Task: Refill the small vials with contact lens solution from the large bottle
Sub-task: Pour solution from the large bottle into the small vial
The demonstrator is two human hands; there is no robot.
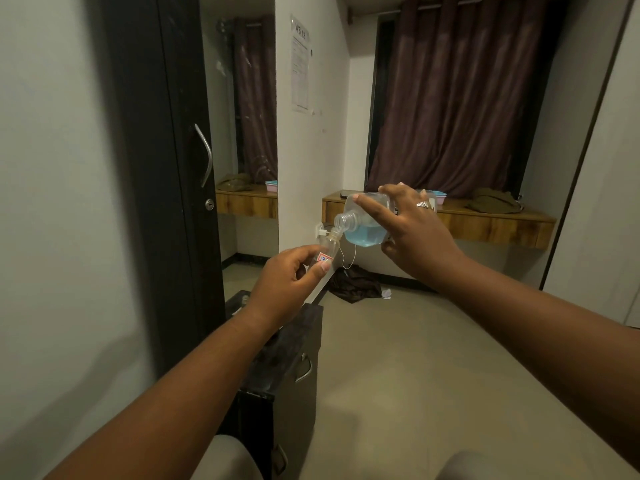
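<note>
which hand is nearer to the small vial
Left. The left hand grips the small vial by its lower body. The right hand is beside it to the right, holding the tilted large bottle whose mouth meets the vial's opening.
</note>
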